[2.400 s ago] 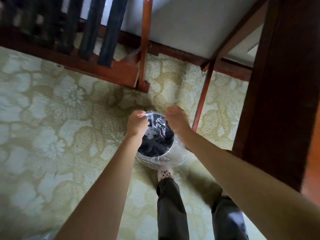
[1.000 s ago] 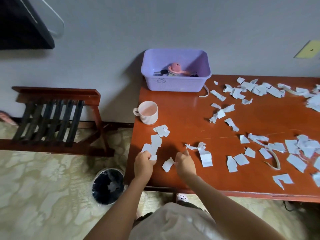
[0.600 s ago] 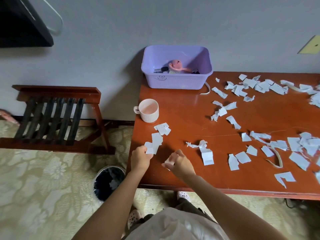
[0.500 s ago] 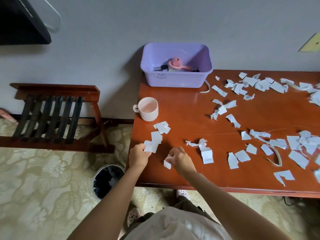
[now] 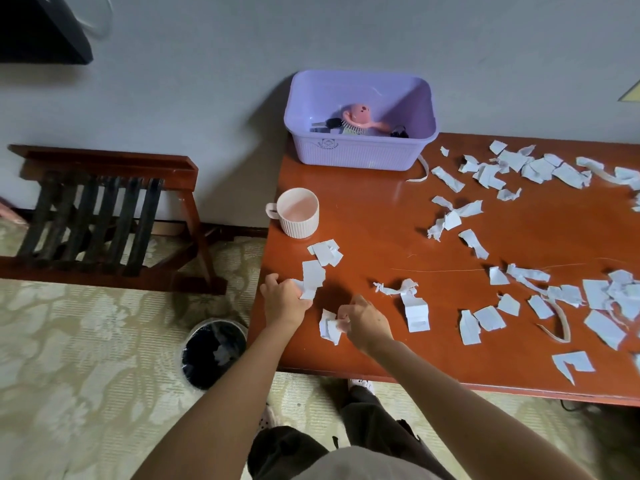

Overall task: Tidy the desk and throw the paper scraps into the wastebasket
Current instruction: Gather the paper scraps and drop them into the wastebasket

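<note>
Left hand [image 5: 284, 301]: fingers curled round a scrap [image 5: 309, 292] at the counter [image 5: 381, 209] edge.
Right hand [image 5: 365, 322]: fingers pinch a second scrap [image 5: 329, 328].
Loose scraps [image 5: 417, 311]: strewn from 12 to 3 o'clock of the hands.
Wastebasket [image 5: 198, 358]: on the floor, 8 o'clock of the left hand.

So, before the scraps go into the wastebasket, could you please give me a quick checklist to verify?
1. Left hand grips the tall scrap: ok.
2. Right hand pinches the crumpled scrap: ok.
3. Wastebasket stands on the floor by the desk's left end, mouth uncovered: ok.
4. Mug is apart from both hands: ok.
5. Desk free of paper: not ok, many other scraps lie on it.
6. Room left in the wastebasket: cannot tell.
</note>
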Demonstrator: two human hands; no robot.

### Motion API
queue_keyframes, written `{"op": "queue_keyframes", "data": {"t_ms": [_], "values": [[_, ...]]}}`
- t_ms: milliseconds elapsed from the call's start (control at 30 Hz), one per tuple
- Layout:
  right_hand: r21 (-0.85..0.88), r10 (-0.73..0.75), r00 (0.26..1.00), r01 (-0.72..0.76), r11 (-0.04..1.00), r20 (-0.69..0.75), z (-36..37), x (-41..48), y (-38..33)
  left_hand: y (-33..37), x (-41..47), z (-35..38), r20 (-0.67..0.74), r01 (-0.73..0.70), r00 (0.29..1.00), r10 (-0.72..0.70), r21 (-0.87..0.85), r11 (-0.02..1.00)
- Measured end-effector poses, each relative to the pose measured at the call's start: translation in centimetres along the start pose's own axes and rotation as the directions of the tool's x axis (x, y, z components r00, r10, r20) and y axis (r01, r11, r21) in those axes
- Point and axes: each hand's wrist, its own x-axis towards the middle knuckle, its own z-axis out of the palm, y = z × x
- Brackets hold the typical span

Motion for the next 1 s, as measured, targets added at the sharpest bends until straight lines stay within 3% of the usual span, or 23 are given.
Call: {"op": "queue_keyframes", "data": {"t_ms": [200, 333, 467, 700, 833, 900, 1000], "values": [[0.136, 0.130, 0.989, -0.119, 0.984, -0.075, -1.0, 1.7, -0.2, 0.6, 1.8, 0.8, -0.050, 0.017, 0.999, -0.013, 0.077, 0.997], [0.069, 0.043, 0.996, -0.049, 0.996, 0.077, -1.6, 2.6, -1.3, 0.5, 3.0, 1.0, -0.040, 0.053, 0.998, -0.050, 0.071, 0.996], [-0.001, -0.010, 0.984, 0.011, 1.000, 0.178, -1.0, 2.5, -2.1, 0.1, 3.2, 0.7, 0.028, 0.061, 0.998, -0.058, -0.104, 0.993], [0.093, 0.018, 0.995, -0.028, 0.995, 0.102, -0.7, 2.8, -2.5, -0.6, 2.9, -0.6, 0.125, 0.102, 0.989, -0.077, -0.214, 0.971], [0.225, 0.114, 0.991, -0.094, 0.970, -0.075, -2.9, 4.5, -2.0, -1.2, 3.5, -1.2, 0.183, 0.125, 0.980, -0.083, -0.233, 0.965], [0.231, 0.138, 0.981, -0.103, 0.967, -0.139, -4.1, 6.0, -1.8, -1.3, 3.7, -1.8, 0.192, 0.093, 0.980, -0.052, -0.213, 0.973], [0.172, 0.107, 0.986, -0.084, 0.982, -0.124, -4.6, 8.3, -2.3, -1.2, 4.2, -2.3, 0.226, 0.078, 0.974, -0.030, -0.205, 0.976]]}}
